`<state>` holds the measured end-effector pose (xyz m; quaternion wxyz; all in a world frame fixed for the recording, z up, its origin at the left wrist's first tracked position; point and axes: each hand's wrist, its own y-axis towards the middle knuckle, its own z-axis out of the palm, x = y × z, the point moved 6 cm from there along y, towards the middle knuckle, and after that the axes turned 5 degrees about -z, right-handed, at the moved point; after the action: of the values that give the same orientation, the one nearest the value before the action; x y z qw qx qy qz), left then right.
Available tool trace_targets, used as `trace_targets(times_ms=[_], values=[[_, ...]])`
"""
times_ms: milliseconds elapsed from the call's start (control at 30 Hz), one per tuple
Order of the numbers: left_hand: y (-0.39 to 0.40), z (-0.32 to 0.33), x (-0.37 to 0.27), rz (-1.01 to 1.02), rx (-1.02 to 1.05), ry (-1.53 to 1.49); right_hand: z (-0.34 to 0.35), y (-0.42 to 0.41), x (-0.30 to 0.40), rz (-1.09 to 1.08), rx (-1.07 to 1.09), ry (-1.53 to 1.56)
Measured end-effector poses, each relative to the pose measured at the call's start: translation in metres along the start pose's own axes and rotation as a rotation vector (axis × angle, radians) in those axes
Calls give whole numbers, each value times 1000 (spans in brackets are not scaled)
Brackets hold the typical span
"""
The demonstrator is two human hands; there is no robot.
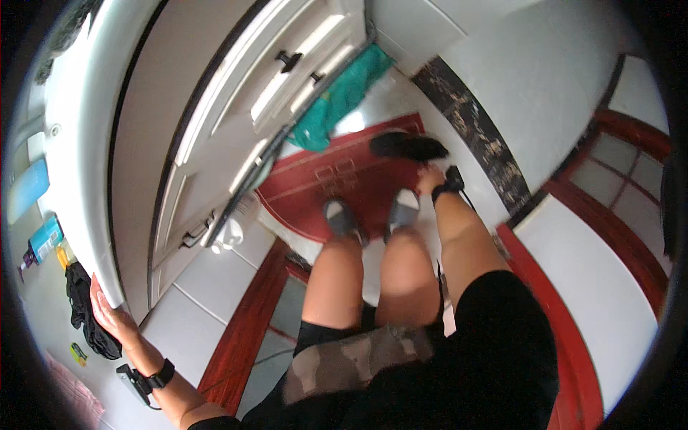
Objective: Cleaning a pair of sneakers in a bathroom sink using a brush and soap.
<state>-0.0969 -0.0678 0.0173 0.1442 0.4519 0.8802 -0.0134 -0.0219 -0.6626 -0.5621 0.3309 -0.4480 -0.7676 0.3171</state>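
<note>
My left hand [110,317] rests with straightened fingers on the rim of a white washbasin [80,177]. A crumpled black cloth [88,317] lies right beside its fingers. Low down on the other side, my right hand [430,180] is blurred by motion near the floor. Just beyond its fingertips a dark black item [408,146], too blurred to name surely, lies across the edge of a red floor mat [301,188]. Whether the right fingers touch or hold it cannot be made out. Each wrist wears a black strap with a small device.
A white cabinet [204,161] with dark handles stands below the basin. A green cloth [344,102] hangs over a dark rail along it. Near the basin are a blue pump bottle [45,239] and a pink cloth [75,387]. My grey slippers [403,209] stand on the mat.
</note>
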Motion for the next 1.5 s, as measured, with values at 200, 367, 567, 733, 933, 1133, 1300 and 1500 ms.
trace_targets(times_ms=[200,367,567,733,933,1133,1300,1500], values=[[-7,-53,67,220,-220,447,75,80,-13,-95,555,-255],[-3,-45,49,-87,-216,190,63,86,-40,255,-112,-20],[-11,4,21,8,-178,-188,-55,-12,-9,152,-544,159],[-13,24,-34,-52,7,138,-242,-251,69,-15,-698,647],[-40,-49,-95,-175,-135,-524,-464,-462,187,-490,-676,606],[-76,-92,-136,-216,65,-1053,-563,-482,361,-934,-690,382],[-35,-82,-119,-332,437,-1499,-564,-410,518,-987,-706,376],[41,-34,-21,-542,438,-1397,-546,-314,618,-998,-419,526]])
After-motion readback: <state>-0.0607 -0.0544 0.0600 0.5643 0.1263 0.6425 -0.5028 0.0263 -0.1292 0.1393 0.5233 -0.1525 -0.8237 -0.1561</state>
